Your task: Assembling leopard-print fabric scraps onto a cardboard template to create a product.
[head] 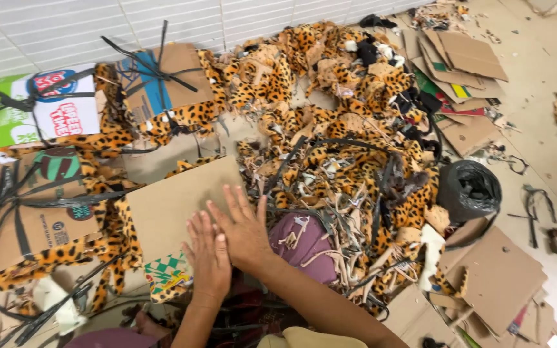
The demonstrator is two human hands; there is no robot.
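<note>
Both hands flat, fingers spread, holding nothing: left hand (209, 261) and right hand (243, 229) press the plain brown cardboard sheet (185, 203). It could slide toward the leopard-print fabric scrap heap (349, 161); sheet's near edge is hidden, probably unsupported.

light: bright, even | shadows: soft | blur: slight, perhaps motion | edges: mildly distorted

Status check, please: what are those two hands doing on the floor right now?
Left hand and right hand open, flat on brown cardboard sheet. No grip. Leopard-print fabric scraps heaped right alongside.
</note>
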